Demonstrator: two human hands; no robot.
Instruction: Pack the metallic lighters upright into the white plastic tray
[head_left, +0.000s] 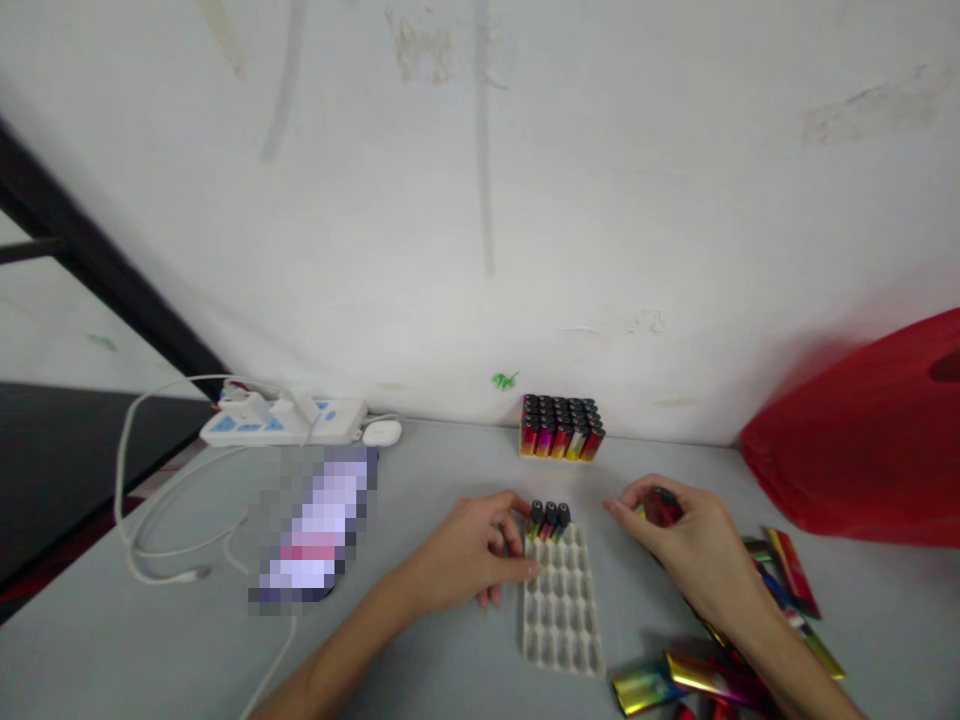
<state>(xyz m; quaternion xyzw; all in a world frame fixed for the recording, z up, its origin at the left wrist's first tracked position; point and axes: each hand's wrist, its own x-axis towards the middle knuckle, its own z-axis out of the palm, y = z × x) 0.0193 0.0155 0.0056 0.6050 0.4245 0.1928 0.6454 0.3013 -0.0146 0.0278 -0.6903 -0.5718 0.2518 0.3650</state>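
Grey worktop (450, 680) is seen from the head camera, with a pale pocketed tray (562, 610) set on it between the two hands. At the tray's far end, toward its left side, three black-topped cylinders (551, 518) are laid side by side, while the nearer pockets are left bare. The left hand (476, 550) is placed beside the tray, loosely curled, with thumb and index finger apart; the thumb is rested against the left edge and the index fingertip is brought close to the leftmost cylinder. The right hand (694, 535) is held to the right of the tray, its fingers closed around a dark-and-red piece (665, 507) that is partly hidden by them. Beneath and around the right forearm, shiny coloured pieces (645, 690) are heaped. Near the wall (600, 200), similar cylinders are packed upright in a block (561, 430). On the left, a power strip (341, 420) with plugs, a small white case (382, 432), a looped cable (169, 578) and a pixelated phone (330, 520) are seen; on the far right, the worktop is partly covered by a red bag (862, 450).
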